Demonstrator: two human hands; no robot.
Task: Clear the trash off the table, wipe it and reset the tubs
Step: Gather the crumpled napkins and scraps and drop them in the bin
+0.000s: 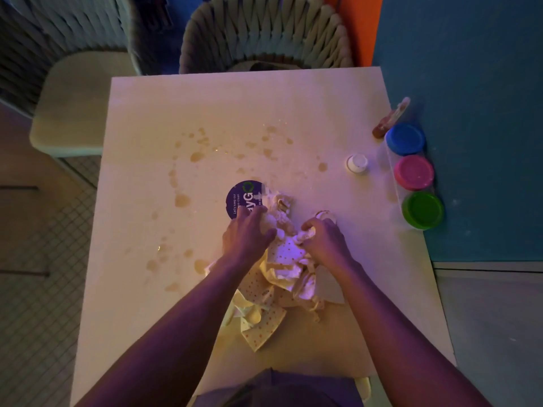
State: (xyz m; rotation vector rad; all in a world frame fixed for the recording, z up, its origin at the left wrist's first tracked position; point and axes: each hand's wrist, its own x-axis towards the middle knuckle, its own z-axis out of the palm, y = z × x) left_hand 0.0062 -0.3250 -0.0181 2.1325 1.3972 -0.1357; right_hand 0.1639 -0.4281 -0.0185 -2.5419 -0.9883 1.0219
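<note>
Left hand point(248, 230) and right hand point(324, 237) both on crumpled paper trash point(286, 274) at near-centre of white surface point(205, 107); fingers of each curled into wad, gripping it. Brown spill drops point(197, 156) scattered left and far of trash. Round dark sticker point(239, 198) just beyond left hand. Three tubs, blue point(405, 139), pink point(413, 172), green point(422, 210), lined along right edge; small white cap point(357, 163) beside them.

Pale square table point(205, 107), brown spill spots point(197, 156), crumpled wrappers point(276, 283), round sticker point(239, 198), three lidded tubs point(413, 173), small white cap point(357, 163)
</note>
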